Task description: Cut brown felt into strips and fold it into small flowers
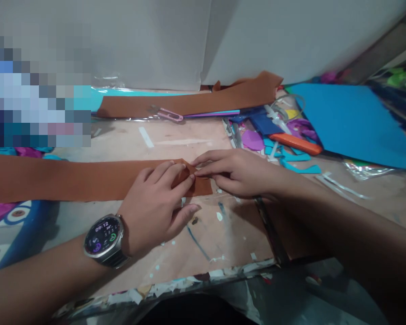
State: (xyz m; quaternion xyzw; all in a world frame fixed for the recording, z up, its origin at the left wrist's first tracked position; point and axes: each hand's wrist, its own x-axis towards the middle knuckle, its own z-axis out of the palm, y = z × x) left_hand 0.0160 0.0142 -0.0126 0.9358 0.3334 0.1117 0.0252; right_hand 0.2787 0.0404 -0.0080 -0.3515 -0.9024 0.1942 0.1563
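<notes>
A long brown strip [71,180] of sheet material, which looks like felt or foam, lies across the table from the left edge of view. Its right end is creased or folded over. My left hand [159,194], with a smartwatch [103,237] on the wrist, rests flat on that end, fingers stretched out and thumb apart on the table. From the right, my right hand [237,171] brings its fingertips together on the crease, close to the left fingertips. Those right fingertips seem to pinch the strip; the underside is hidden.
Behind lies another brown piece [189,104] with a pink cutter [170,114] on it. An orange-handled cutter [296,143], coloured scraps [252,140] and a blue sheet [358,122] are at right. A blue-rimmed container [34,225] stands left. A white panel [149,40] bounds the back.
</notes>
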